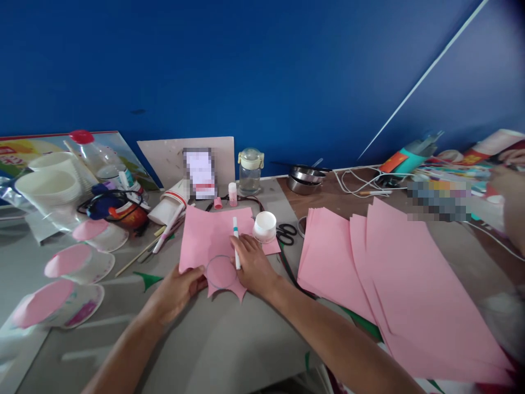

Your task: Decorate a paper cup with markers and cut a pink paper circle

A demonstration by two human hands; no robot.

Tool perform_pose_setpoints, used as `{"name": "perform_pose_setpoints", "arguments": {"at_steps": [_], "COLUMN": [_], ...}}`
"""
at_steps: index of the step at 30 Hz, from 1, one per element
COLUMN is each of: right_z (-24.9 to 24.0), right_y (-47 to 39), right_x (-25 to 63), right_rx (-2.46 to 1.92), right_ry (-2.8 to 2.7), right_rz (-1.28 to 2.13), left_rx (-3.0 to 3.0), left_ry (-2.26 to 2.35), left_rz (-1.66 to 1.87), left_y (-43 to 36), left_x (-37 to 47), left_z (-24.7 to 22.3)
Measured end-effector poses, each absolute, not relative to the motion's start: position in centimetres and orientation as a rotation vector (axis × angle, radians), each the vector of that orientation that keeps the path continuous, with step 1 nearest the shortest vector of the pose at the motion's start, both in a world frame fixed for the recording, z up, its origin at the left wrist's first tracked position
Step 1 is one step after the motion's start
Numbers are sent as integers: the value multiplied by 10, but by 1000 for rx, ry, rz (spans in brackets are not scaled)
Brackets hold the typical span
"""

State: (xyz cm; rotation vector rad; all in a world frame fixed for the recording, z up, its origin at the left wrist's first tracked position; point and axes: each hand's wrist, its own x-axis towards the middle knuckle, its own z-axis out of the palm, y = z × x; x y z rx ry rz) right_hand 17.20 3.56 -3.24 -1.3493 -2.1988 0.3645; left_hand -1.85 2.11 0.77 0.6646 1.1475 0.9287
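Note:
A sheet of pink paper (pixel 207 235) lies in front of me, its near edge cut into curves and points. Near that edge a grey circle outline (pixel 221 272) is drawn. My left hand (pixel 180 290) pinches the paper's left side, thumb on top and the other fingers partly hidden beneath. In my right hand (pixel 256 265) a white marker (pixel 235 232) with a teal band stands tilted beside the circle, its lower end near the paper; whether it touches is unclear. Just beyond that hand a white paper cup (pixel 265 225) rests on the paper, with black-handled scissors (pixel 286 234) next to it.
Pink sheets (pixel 410 284) are spread at the right. Several paper cups with pink tops (pixel 69 260) lie along the left. Behind stand a phone (pixel 200 172), a glue stick (pixel 233 194), a glass jar (pixel 250 172) and metal bowls (pixel 305 180). Another person's arm (pixel 512 202) shows far right.

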Motion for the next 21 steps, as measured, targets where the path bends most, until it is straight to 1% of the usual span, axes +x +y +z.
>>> {"name": "perform_pose_setpoints", "arguments": {"at_steps": [6,10,14,17,21], "right_z": [-27,-26,-24,-24,-24], "right_y": [37,33,29,29,30], "right_x": [177,176,172,171,169], "right_rx": [-1252,-1185,-1178,-1213,-1318], "right_ry": [-2049,-1983,-1995,-2027,-2123], "right_rz": [344,340,376,391,416], "left_rx": [510,390,301,394,599], "left_ry": [1213,1267,1248,1174,1139], "left_rz": [1201,1464,1597,1681,1689], "left_y": [32,41,44,41,36], "left_x": [-28,-49,-70,-76,-79], "left_z": [14,26,42,57,66]}}
